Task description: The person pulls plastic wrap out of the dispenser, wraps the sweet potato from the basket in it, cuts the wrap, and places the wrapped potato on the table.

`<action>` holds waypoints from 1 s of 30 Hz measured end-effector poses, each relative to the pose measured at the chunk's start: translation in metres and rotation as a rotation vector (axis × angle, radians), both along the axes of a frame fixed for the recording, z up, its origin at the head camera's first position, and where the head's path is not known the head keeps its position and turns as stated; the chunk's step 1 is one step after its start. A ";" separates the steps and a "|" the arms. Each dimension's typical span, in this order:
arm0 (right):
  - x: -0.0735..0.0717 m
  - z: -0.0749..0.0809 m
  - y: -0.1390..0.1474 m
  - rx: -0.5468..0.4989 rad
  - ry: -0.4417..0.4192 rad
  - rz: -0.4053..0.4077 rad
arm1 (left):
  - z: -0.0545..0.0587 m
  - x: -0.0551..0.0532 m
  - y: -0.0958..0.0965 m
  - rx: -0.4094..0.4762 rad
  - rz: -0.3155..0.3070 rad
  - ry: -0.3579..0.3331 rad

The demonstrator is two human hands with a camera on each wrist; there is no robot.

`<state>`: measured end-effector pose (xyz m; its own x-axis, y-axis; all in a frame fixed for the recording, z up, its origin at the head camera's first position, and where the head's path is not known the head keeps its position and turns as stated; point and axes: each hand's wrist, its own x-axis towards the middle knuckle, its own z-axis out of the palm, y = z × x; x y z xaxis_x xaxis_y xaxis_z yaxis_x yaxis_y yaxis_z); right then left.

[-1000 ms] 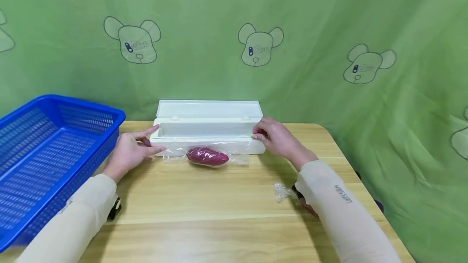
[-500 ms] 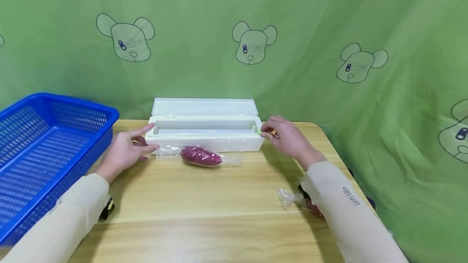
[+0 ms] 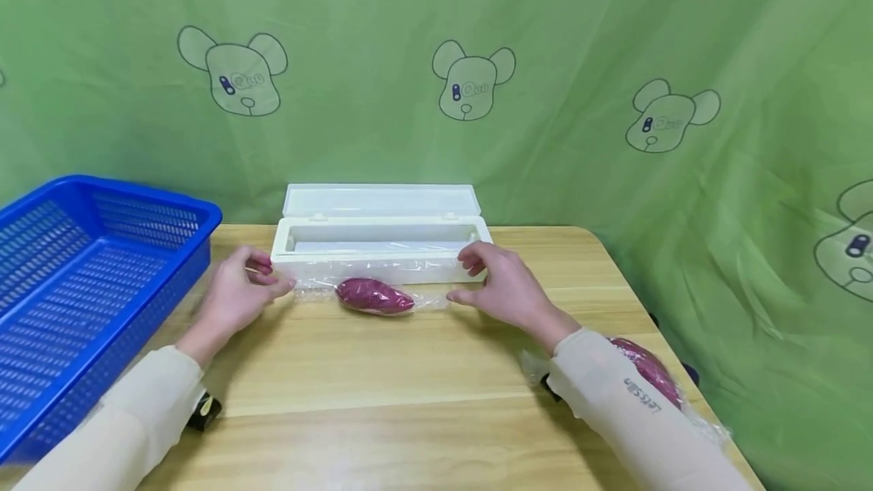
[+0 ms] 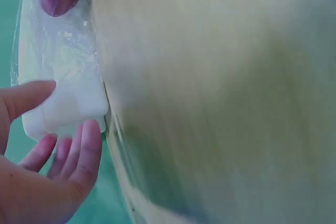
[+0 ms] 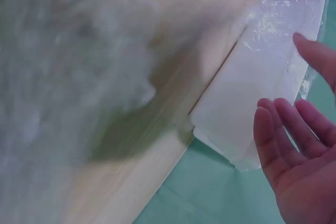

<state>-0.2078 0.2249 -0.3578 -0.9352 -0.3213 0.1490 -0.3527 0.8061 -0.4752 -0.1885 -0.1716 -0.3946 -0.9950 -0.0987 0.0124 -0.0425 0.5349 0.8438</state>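
A purple sweet potato (image 3: 374, 296) lies on clear cling film (image 3: 431, 299) along the front of a white cling film dispenser (image 3: 382, 253), whose lid (image 3: 382, 201) is raised. My left hand (image 3: 239, 290) is at the dispenser's left end. Its thumb is near the film edge and the fingers are loosely bent, with a gap between them in the left wrist view. At the other end, my right hand (image 3: 508, 290) has thumb and fingers spread apart beside the film, holding nothing. In the right wrist view, film covers part of the dispenser's front (image 5: 239, 85).
A second film-wrapped sweet potato (image 3: 646, 370) lies near the table's right edge, partly hidden by my right sleeve (image 3: 627, 400). A blue perforated basket (image 3: 146, 192) stands at the left. Behind the wooden table (image 3: 382, 415) hangs a green curtain (image 3: 559, 36).
My right hand has left the small green piece at the dispenser's right end and moved left and down, spreading its fingers. The left hand's index finger has come off the dispenser's top corner.
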 end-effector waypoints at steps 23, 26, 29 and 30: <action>0.013 -0.019 -0.018 0.385 0.307 0.428 | 0.010 0.041 0.059 -0.387 -0.448 0.322; 0.017 -0.017 -0.016 0.391 0.230 0.397 | 0.007 0.040 0.062 -0.454 -0.477 0.293; 0.018 -0.017 -0.017 0.374 0.244 0.373 | 0.004 0.038 0.061 -0.457 -0.478 0.288; 0.018 -0.018 -0.018 0.362 0.268 0.369 | 0.002 0.038 0.061 -0.450 -0.478 0.292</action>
<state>-0.1894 0.2069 -0.3754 -0.6963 -0.6936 0.1847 -0.7112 0.7013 -0.0478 -0.1506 -0.1108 -0.3923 -0.8779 0.4246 0.2211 0.4771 0.7374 0.4782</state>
